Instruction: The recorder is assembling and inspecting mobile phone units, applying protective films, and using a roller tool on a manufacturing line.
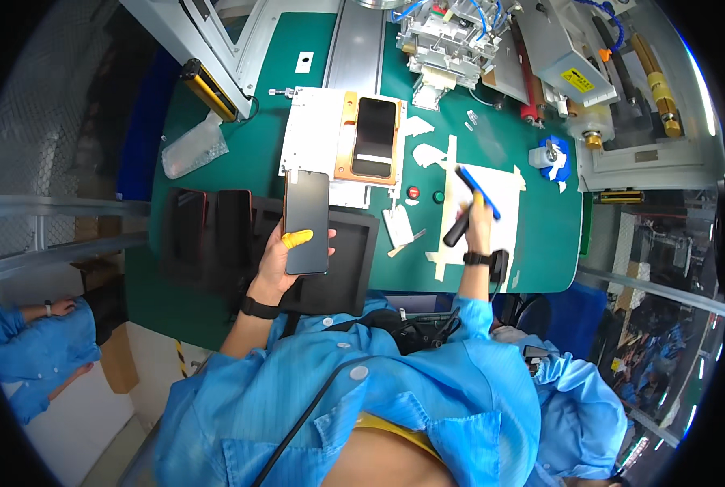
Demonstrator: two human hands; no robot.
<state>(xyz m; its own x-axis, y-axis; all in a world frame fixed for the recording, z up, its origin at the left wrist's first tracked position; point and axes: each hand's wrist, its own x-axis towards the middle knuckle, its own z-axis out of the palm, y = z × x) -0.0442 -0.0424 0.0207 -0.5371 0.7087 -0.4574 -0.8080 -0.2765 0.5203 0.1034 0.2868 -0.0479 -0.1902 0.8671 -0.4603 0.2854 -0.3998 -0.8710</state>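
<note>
My left hand point(271, 266), a yellow cot on its thumb, is closed round a dark-screened smartphone point(307, 219). That phone is held above the black foam tray point(354, 280), with its upper end near the white fixture plate. My right hand point(481, 226) is closed on a hand roller with a blue bar point(482, 195) and a black handle point(456, 231). It is over a white sheet point(502, 231) taped to the green bench. A second phone point(375, 134) sits screen up in an orange-brown nest point(347, 154) on the white plate point(309, 130).
More phones point(234, 219) stand in the tray's left part. Red point(413, 192) and green point(438, 196) buttons lie between plate and sheet. A metal machine head point(447, 49) stands behind, a bubble-wrap bag point(194, 148) at left, a small bottle point(543, 156) at right. Other people in blue sit nearby.
</note>
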